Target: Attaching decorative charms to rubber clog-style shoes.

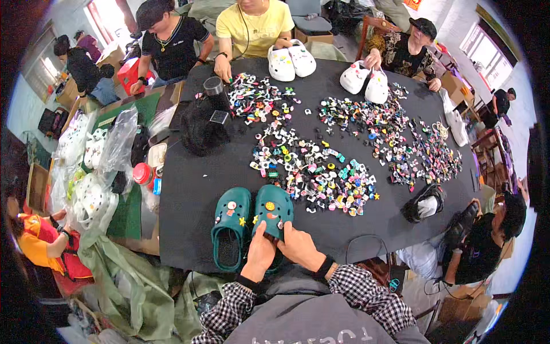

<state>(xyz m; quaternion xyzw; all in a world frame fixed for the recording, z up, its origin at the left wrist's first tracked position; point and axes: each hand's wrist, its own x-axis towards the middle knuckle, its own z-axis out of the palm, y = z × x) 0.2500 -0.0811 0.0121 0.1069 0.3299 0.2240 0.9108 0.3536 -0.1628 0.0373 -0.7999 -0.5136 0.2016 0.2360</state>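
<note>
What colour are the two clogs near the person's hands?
Dark teal green clogs, seen clearly in the head view.

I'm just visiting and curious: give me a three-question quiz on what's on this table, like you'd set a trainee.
1. True or false: both of the person's hands, left hand and right hand, are on the right-hand green clog.
2. Multiple choice: the heap of small colourful charms lies (A) inside the clogs, (B) spread on the black table beyond the clogs, (C) on the floor.
3. Fill in: the clogs in front of the people at the far side of the table are ____ in colour.

Key: 1 true; 2 B; 3 white (one pair, another).
</note>
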